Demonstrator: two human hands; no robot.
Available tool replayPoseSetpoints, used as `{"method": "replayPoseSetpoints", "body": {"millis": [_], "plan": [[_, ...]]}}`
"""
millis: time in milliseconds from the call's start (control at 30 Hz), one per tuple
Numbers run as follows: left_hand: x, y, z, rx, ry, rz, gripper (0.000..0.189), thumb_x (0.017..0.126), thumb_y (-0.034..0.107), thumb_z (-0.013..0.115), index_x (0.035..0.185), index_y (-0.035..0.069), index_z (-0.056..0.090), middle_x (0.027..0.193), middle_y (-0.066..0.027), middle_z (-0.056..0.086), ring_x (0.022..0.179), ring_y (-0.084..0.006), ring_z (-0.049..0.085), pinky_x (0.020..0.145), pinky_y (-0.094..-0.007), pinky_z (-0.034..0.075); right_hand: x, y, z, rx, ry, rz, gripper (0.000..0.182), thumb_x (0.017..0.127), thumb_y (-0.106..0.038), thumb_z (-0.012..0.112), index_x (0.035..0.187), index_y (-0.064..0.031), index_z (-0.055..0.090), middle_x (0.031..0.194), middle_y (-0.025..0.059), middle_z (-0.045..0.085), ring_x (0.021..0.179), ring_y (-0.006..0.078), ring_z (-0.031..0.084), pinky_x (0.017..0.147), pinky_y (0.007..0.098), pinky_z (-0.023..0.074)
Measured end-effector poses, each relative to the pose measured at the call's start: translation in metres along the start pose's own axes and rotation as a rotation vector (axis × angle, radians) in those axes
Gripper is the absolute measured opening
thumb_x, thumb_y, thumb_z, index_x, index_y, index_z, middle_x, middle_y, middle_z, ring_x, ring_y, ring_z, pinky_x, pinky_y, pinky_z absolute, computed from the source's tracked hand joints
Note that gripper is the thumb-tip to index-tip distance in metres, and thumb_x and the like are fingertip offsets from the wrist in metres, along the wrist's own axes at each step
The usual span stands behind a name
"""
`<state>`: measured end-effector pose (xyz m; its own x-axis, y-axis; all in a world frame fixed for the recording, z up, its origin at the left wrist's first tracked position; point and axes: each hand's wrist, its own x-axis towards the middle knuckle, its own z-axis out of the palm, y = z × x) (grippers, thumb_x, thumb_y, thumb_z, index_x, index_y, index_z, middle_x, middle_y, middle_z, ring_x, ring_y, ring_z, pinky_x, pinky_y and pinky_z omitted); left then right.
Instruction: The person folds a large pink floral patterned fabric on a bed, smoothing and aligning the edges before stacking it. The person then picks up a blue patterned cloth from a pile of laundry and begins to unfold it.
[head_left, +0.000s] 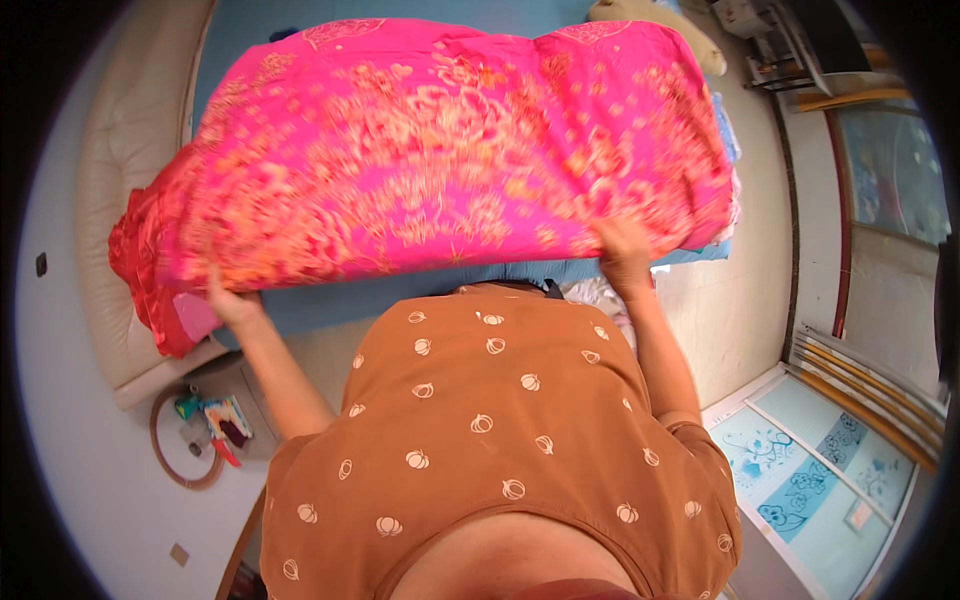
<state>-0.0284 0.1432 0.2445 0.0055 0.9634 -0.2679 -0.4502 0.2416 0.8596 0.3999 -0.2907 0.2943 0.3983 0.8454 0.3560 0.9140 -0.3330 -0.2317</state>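
Note:
A bright pink quilt (450, 150) with an orange and gold flower print lies bunched across the bed in front of me. My right hand (626, 251) grips its near edge on the right side, fingers over the cloth. At the near left corner my left hand (234, 304) holds the same edge; its fingers are blurred and partly hidden by the fabric. Just beyond my left hand, red ruffled satin fabric (146, 262) hangs by the headboard. Beneath the quilt shows the blue bed sheet (330, 300).
A cream padded headboard (124, 172) borders the bed on the left. Beside it, a bedside table (251, 405) carries small items. A beige plush-like object (667, 26) lies at the far right. Blue-patterned sliding panels (810, 457) stand at the lower right.

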Motion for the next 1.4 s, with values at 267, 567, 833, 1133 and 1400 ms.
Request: {"method": "replayPoseSetpoints", "body": {"millis": [267, 567, 833, 1133, 1400], "plan": [[-0.008, -0.190, -0.193, 0.344, 0.523, -0.391, 0.040, 0.092, 0.004, 0.061, 0.131, -0.003, 0.053, 0.124, -0.0176, 0.062, 0.106, -0.0340, 0.066, 0.091, -0.0511, 0.056, -0.153, 0.008, 0.198, 0.086, -0.717, 0.326, 0.030, 0.075, -0.003, 0.056, 0.102, -0.0102, 0.068, 0.083, 0.0136, 0.066, 0.084, 0.0341, 0.065, 0.075, 0.0463, 0.0507], [0.012, -0.169, -0.179, 0.373, 0.385, -0.463, 0.047, 0.091, 0.000, 0.063, 0.135, -0.006, 0.046, 0.128, -0.0200, 0.058, 0.107, -0.0350, 0.065, 0.087, -0.0499, 0.059, -0.211, 0.015, 0.202, 0.146, -0.372, 0.906, 0.069, 0.067, -0.014, 0.070, 0.134, -0.0116, 0.053, 0.131, 0.0171, 0.054, 0.128, 0.0345, 0.046, 0.107, 0.0479, 0.0362], [0.035, -0.147, -0.164, 0.401, 0.228, -0.462, 0.045, 0.094, -0.002, 0.056, 0.138, -0.002, 0.046, 0.133, -0.0173, 0.056, 0.116, -0.0339, 0.061, 0.096, -0.0516, 0.055, -0.278, 0.069, 0.259, 2.061, 0.960, 1.696, 0.070, 0.095, -0.054, 0.054, 0.146, -0.0094, 0.040, 0.149, 0.0171, 0.044, 0.136, 0.0366, 0.043, 0.111, 0.0602, 0.0358], [-0.004, -0.149, -0.125, 0.249, 0.238, -0.330, 0.039, 0.099, 0.006, 0.048, 0.137, -0.003, 0.048, 0.138, -0.0191, 0.054, 0.125, -0.0335, 0.055, 0.105, -0.0515, 0.047, -0.259, 0.148, 0.248, 1.845, 0.950, 1.501, 0.057, 0.086, -0.017, 0.052, 0.139, 0.0033, 0.044, 0.135, 0.0214, 0.056, 0.127, 0.0383, 0.053, 0.109, 0.0558, 0.0414], [-0.018, -0.186, -0.156, 0.354, 0.206, -0.017, 0.050, 0.098, 0.025, 0.052, 0.140, -0.002, 0.046, 0.140, -0.0187, 0.054, 0.125, -0.0332, 0.056, 0.107, -0.0493, 0.045, -0.232, 0.123, 0.229, 1.619, 0.951, 1.176, 0.058, 0.087, -0.024, 0.054, 0.137, 0.0028, 0.045, 0.133, 0.0203, 0.057, 0.123, 0.0372, 0.056, 0.108, 0.0533, 0.0419]]}}
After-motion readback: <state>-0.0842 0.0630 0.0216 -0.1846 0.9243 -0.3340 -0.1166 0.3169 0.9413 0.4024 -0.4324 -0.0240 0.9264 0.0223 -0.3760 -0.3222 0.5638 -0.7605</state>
